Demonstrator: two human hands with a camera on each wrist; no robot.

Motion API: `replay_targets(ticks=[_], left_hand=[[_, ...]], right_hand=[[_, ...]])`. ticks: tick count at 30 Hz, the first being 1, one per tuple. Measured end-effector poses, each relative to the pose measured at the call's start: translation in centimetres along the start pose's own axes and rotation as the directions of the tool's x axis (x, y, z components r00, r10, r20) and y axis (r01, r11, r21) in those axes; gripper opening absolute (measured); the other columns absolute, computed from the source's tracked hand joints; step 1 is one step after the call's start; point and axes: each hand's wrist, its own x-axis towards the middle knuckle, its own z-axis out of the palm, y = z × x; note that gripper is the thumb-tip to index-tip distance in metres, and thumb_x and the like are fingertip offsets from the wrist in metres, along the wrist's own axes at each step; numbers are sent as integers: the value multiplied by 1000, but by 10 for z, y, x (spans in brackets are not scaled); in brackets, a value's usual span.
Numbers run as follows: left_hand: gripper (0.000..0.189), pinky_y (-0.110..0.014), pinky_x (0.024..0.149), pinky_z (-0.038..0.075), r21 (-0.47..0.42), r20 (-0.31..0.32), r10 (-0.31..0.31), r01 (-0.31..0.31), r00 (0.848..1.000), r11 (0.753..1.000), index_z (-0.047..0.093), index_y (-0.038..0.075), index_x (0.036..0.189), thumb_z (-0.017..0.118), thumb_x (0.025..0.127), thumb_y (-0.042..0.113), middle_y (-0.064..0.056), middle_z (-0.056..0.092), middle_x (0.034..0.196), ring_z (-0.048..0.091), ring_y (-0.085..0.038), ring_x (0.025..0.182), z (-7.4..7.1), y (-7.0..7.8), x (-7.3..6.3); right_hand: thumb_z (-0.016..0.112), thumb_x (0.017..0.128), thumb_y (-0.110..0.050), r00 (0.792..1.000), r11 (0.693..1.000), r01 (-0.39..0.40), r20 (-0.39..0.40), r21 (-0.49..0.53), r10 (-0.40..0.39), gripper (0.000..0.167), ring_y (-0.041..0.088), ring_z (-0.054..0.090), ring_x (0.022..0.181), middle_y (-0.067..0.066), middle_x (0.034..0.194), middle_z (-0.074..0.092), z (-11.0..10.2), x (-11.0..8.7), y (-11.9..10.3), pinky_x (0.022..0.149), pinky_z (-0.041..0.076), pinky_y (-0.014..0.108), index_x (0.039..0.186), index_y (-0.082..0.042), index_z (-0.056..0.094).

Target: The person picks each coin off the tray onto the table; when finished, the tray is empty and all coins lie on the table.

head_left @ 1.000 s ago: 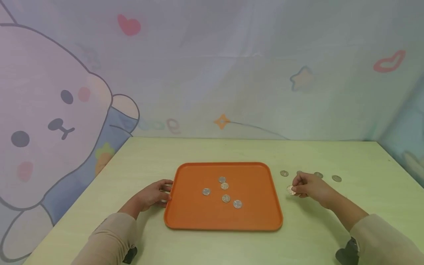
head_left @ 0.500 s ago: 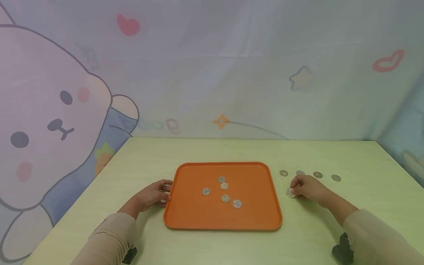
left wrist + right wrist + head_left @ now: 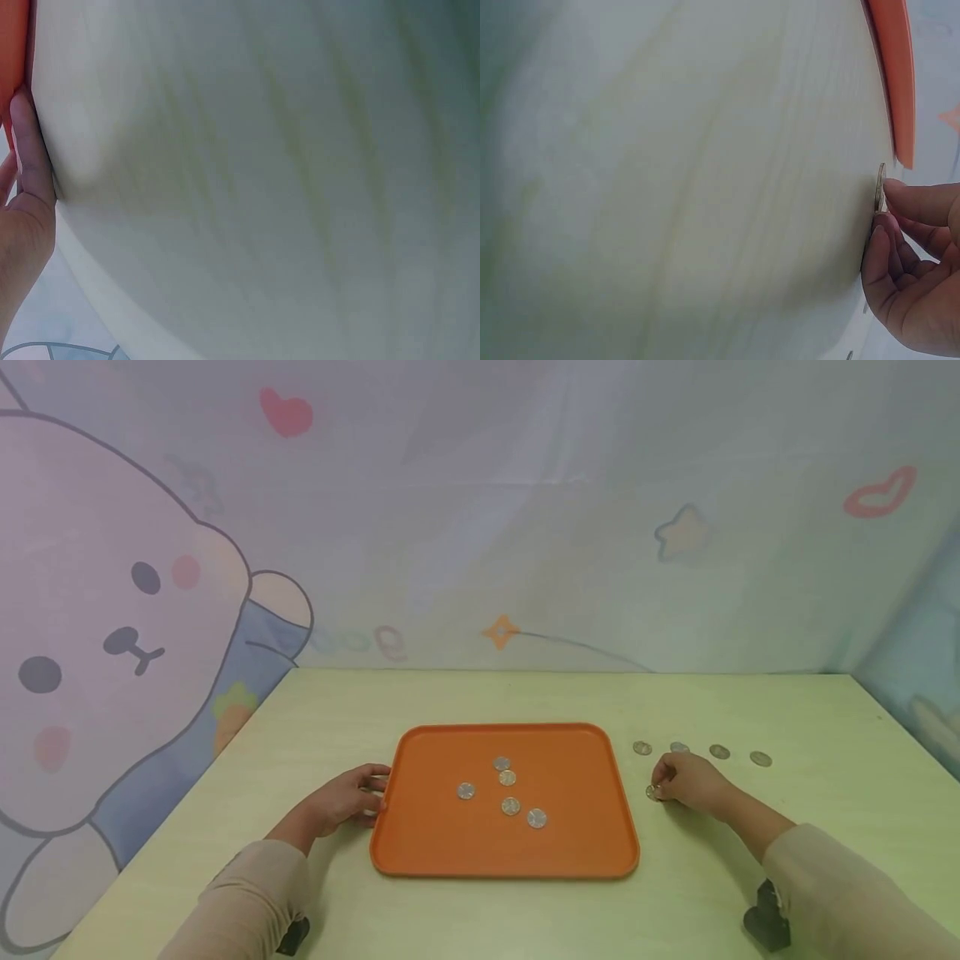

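In the head view my right hand [image 3: 690,781] is just right of the orange tray [image 3: 577,852]. Its thumb and fingers pinch a coin [image 3: 880,187], seen edge-on in the right wrist view. The fingertips partly cover this coin in the head view. On the tray's left side, my left hand [image 3: 341,800] touches the rim with extended, relaxed fingers; the left wrist view catches only part of this hand [image 3: 30,187]. Several silvery coins lie flat on the tray, among them a coin [image 3: 466,791] at the left and a coin [image 3: 536,818] nearest the front.
Beyond my right hand, several more coins lie in a loose row on the pale table [image 3: 510,914], from a coin [image 3: 642,748] near the tray to a coin [image 3: 761,759] farther right. A printed cloth [image 3: 450,527] hangs behind the table.
My right hand has shifted slightly left towards the tray, and the coin in its fingers now shows less of its face. The left hand, the tray and the other coins keep their places.
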Motion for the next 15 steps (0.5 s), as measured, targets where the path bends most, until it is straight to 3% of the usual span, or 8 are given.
replay_targets(ticks=[15], left_hand=[[54,-35,70,48,-3,0,-6,6,1000,1000,29,-4,128,50,78,-5,-19,40,114,52,-20,83,1,2,-1]], right_hand=[[59,75,-7,1000,997,-28,12,66,27,17,17,45,65,6,74,50,-3,-3,-8,56,39,29,86,2,50]])
